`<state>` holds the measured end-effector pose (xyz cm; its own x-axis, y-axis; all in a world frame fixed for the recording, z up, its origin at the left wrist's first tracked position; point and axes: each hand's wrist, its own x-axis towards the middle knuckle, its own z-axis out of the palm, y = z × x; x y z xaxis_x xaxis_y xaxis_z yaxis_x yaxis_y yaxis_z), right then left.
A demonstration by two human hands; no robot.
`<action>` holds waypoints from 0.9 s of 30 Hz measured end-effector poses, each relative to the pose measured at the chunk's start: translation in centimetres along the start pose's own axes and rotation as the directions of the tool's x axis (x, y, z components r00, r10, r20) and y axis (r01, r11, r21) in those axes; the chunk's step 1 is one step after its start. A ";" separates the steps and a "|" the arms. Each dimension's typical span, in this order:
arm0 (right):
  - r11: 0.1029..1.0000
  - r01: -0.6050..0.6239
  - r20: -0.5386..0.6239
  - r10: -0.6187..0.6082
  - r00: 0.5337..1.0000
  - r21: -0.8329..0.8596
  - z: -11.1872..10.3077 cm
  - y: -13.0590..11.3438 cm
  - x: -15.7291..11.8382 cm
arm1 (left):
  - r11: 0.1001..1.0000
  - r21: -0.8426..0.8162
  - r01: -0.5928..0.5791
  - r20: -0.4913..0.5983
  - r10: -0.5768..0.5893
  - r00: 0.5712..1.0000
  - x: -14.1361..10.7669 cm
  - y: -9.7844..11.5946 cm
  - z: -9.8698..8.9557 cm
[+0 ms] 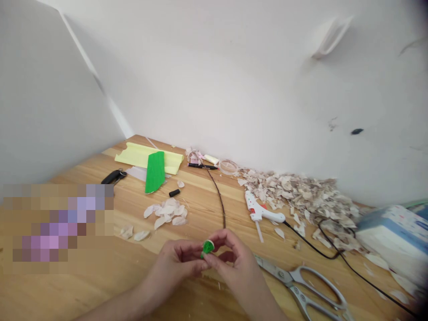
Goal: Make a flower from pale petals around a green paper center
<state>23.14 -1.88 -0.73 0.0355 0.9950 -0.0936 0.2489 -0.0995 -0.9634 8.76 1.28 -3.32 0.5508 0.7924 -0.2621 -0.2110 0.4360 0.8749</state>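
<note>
A small green piece (208, 246), apparently rolled or folded crepe paper with a pale edge on top, sits between my fingertips above the front of the table. My left hand (175, 261) pinches it from the left side. From the other side, my right hand (236, 258) grips it too, with thumb and forefinger curled around it. Its lower part is hidden by the fingers. Just beyond my hands a thin dark brown stem (220, 198) lies on the wood. Loose pale petals (169, 211) are piled farther left. Large metal scissors (289, 278) rest close to my right hand.
A white glue gun (256, 208) with a black cable stands before a heap of dried petals (294, 189). Green paper (155, 174) overlaps a yellow sheet (133, 154). A black marker (200, 166), a tape roll (228, 167) and a tissue pack (394, 236) line the wall side.
</note>
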 end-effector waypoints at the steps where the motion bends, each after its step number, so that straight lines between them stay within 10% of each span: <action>1: 1.000 -0.007 0.012 0.007 1.000 0.001 0.0 -0.1 0.0 | 1.000 0.006 0.027 -0.016 -0.026 1.000 0.1 -0.1 -0.1; 9: 0.998 -0.070 0.015 0.070 0.997 -0.008 -0.1 -0.1 -0.1 | 0.990 0.059 0.126 -0.103 -0.120 0.987 0.2 0.5 -0.3; 27: 0.985 0.014 0.002 -0.015 1.000 0.170 -0.9 0.3 0.4 | 0.920 0.363 -0.150 -0.083 0.192 0.978 -0.3 0.0 -0.2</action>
<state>24.13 -1.47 -0.81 0.0302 0.9963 -0.0799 0.0811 -0.0821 -0.9933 8.46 1.09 -3.31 0.4308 0.8942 -0.1220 0.0162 0.1276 0.9917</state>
